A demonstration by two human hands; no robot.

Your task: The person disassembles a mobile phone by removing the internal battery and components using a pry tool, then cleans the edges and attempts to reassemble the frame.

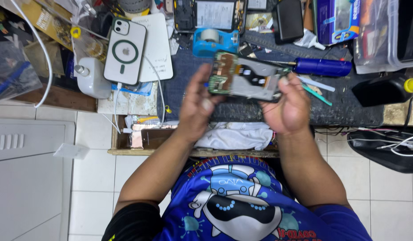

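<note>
**Opened phone held over a crowded repair counter**

At the far left of the counter [59, 96] lay a clear plastic bag [12, 73], and beside it a white cable [37, 49] ran down over the counter's front edge. Next came a small white bottle [91, 76], and just right of it a phone in a white case with a green ring [125, 51], resting partly on a white pad [158, 49], with a cable plugged into its lower end.

Over the dark mat [242, 109] in the middle, the left hand [196, 107] was curled, its fingertips gripping the left end of an opened phone [246, 76] whose green circuit board and metal frame faced up. The right hand [290, 107] closed on the phone's right end, thumb on top and fingers beneath. The phone was held clear of the mat, slightly tilted, near the counter's front edge and in front of a blue tape dispenser [215, 41]. Behind the dispenser lay another stripped phone frame [210, 14].

Below the hands, a white cloth [235, 135] hung at the front edge.

Right of the hands lay teal tweezers [316, 93] and a blue screwdriver [323, 67], then a black box [287, 20], a blue carton [338, 20] and a clear plastic container [384, 35] at the back right corner. A black bottle with a yellow cap [387, 88] lay at the right edge.
</note>
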